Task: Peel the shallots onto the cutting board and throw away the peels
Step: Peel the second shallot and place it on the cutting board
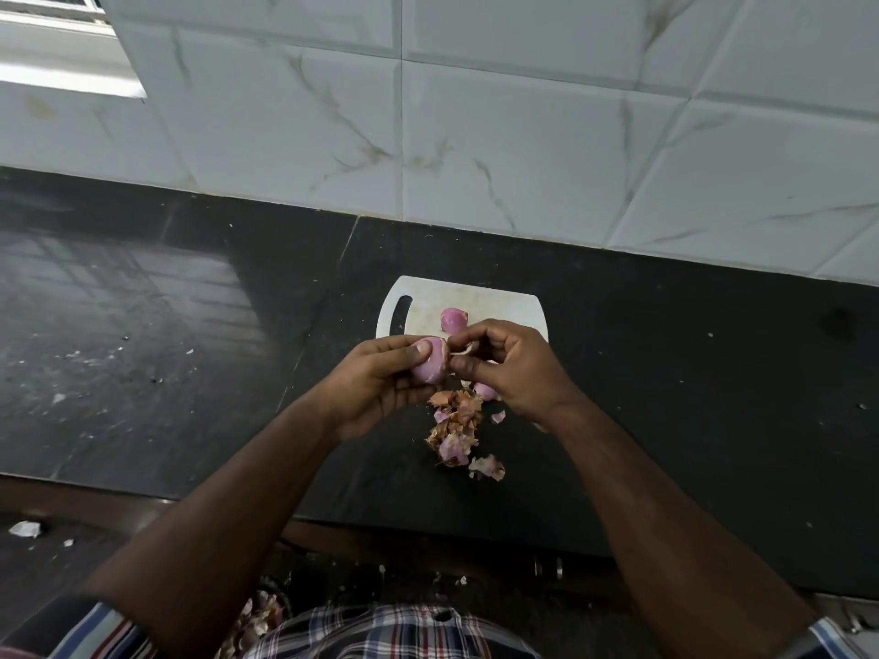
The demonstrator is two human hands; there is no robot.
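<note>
Nothing readable is showing up anywhere here, no text, labels, brands or numbers (the marks on the tiles are just marble veining).
</note>
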